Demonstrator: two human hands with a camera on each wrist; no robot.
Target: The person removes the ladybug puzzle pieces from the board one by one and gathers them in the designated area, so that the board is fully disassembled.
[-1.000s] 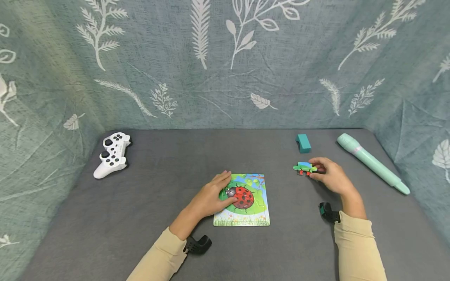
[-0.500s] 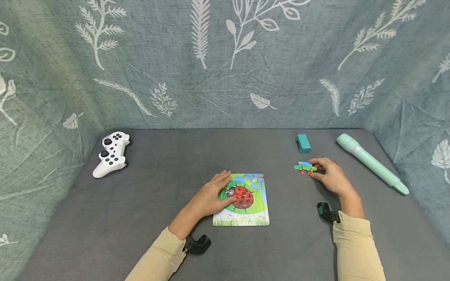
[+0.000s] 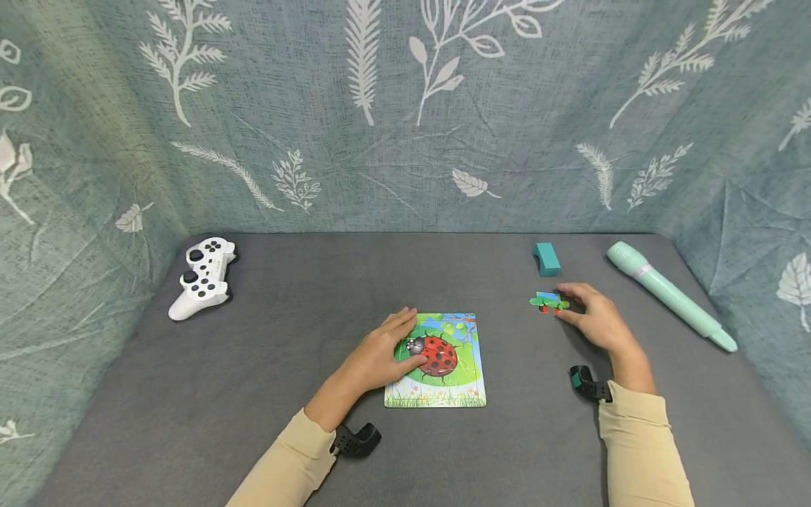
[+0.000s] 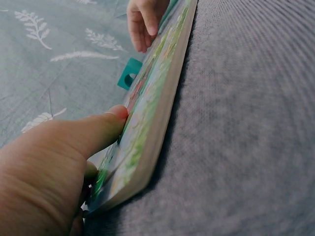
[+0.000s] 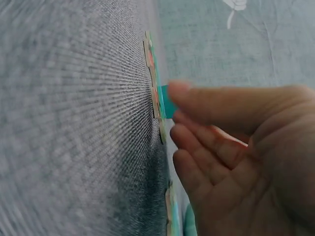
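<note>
My left hand (image 3: 376, 358) rests on the left side of a square ladybug jigsaw puzzle (image 3: 467, 362), fingers extended along its upper left edge. In the left wrist view, the left thumb touches the puzzle's top face. To the right, my right hand (image 3: 598, 320) is beside a small group of green, blue and red jigsaw pieces (image 3: 548, 301) lying on the table. The right wrist view shows the right thumb and loosely bent fingers just above these pieces (image 5: 153, 78), with nothing between them. Another jigsaw piece (image 5: 170, 211) lies lower there, partly hidden by the hand.
A teal arch-shaped block (image 3: 548, 260) stands behind the jigsaw pieces. At the far right lies a mint-green toy microphone (image 3: 671, 296), and at the far left a white game controller (image 3: 204, 278). Patterned fabric (image 3: 405, 176) hangs behind the grey table (image 3: 285, 317).
My right thumb and fingers have eased slightly off the jigsaw pieces, which have shifted very little. The left hand and the ladybug puzzle stay in place.
</note>
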